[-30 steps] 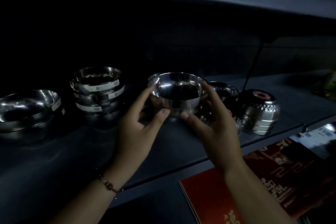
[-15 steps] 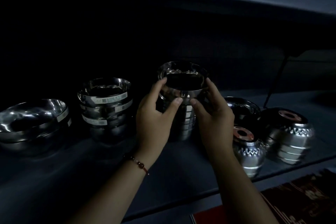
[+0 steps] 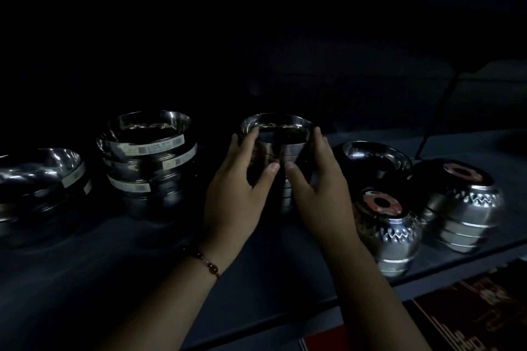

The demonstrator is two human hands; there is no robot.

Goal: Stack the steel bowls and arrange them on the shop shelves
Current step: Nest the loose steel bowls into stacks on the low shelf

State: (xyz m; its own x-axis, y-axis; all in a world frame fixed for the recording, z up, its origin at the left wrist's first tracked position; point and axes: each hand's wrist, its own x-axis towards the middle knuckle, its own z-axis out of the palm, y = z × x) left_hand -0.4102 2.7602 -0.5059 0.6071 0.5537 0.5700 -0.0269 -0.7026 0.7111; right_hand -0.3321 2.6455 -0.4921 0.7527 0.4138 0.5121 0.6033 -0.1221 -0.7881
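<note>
The shiny steel bowl stack [image 3: 281,168] stands upright between the 2 hands: left hand [image 3: 236,196] and right hand [image 3: 319,194] both grasp it, equally near.

Steel bowl stack [image 3: 281,148] upright, mid-shelf [image 3: 159,259].

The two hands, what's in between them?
In the head view, a stack of steel bowls stands between the left hand and right hand, both gripping it.
</note>
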